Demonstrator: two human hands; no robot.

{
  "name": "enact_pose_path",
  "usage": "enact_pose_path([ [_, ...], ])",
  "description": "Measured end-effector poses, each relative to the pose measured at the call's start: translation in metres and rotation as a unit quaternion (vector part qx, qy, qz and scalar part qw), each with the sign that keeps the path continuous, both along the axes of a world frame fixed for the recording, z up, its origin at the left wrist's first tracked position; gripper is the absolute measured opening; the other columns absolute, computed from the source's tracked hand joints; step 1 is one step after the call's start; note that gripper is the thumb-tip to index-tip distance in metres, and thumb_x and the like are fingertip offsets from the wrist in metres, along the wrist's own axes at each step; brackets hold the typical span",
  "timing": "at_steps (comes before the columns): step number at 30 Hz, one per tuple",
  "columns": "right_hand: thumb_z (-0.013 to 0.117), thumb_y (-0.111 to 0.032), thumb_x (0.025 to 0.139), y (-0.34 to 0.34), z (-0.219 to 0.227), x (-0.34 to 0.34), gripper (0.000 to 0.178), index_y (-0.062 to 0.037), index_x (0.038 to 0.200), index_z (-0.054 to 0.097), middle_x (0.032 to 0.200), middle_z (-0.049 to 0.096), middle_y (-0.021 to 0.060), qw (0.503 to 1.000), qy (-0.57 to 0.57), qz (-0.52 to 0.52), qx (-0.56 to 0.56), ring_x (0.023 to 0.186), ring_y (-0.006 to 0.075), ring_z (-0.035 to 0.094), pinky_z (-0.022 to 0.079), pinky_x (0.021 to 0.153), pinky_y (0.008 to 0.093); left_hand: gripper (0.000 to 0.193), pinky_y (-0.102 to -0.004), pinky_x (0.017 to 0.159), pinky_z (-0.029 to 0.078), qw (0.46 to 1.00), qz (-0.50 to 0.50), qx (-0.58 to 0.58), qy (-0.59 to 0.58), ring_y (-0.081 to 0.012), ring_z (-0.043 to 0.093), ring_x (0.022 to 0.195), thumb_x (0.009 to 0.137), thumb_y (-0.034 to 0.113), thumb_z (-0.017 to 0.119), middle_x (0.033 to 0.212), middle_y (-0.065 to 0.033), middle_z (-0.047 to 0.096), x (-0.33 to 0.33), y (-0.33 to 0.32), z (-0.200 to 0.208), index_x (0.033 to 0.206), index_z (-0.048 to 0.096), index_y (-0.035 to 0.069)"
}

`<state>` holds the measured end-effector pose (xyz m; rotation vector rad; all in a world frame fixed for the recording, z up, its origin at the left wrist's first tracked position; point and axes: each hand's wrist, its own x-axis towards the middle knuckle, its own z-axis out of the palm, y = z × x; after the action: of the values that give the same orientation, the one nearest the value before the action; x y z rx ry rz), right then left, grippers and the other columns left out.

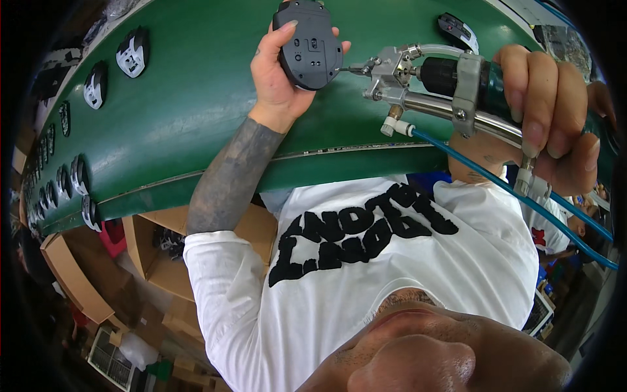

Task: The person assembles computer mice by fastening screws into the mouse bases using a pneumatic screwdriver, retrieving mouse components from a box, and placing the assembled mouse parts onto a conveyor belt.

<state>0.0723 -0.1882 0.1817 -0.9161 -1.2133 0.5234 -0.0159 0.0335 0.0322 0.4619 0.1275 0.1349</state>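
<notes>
The left hand (282, 68) gripped a dark computer mouse (307, 44) underside up, thumb on one flank and fingers wrapped round the other, holding it just above the green belt (196, 98). The right hand (555, 111) was clenched round a powered screwdriver (450, 88), a metal tool with a clear hose and a blue hose (509, 189) running off it. The driver lay roughly level, its long axis pointing left toward the mouse, and its thin bit (349, 68) met the mouse's right edge, touching or very nearly so; whether it sat in a screw hole was too small to tell. The mouse stood on end, its long axis crossing the driver's line. So the tool came in from the right, and the left hand steadied the mouse against that push. More mouse parts (132, 52) lay spaced along the belt to the left, well apart from both hands. Cardboard boxes (163, 255) stood below the belt.
</notes>
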Motion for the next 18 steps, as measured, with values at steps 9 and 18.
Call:
enact_pose_path([
  [9,0.051,-0.032,0.09,0.022,-0.009,-0.014,0.021,-0.0173,0.075,0.046,0.074,0.049,-0.0021,1.0,0.004,-0.02,-0.02,0.075,0.0105,0.05,0.033,0.076,0.028,0.041,-0.0494,0.087,0.052,0.997,-0.006,-0.038,0.06,-0.0338,0.063,0.092,0.087,0.033,0.053,0.1,-0.0185,0.061,-0.014,0.003,0.009,0.115,0.051,0.002],
  [18,0.054,-0.024,0.084,0.018,-0.011,-0.038,0.016,-0.0181,0.072,0.046,0.071,0.049,-0.0072,0.701,0.458,-0.345,0.423,0.07,0.0068,0.051,0.032,0.073,0.0273,0.046,-0.0448,0.069,0.057,0.997,0.069,0.023,0.042,-0.0278,0.062,0.079,0.083,0.02,0.059,0.103,-0.0133,0.053,0.005,-0.013,-0.005,0.126,0.044,0.013],
])
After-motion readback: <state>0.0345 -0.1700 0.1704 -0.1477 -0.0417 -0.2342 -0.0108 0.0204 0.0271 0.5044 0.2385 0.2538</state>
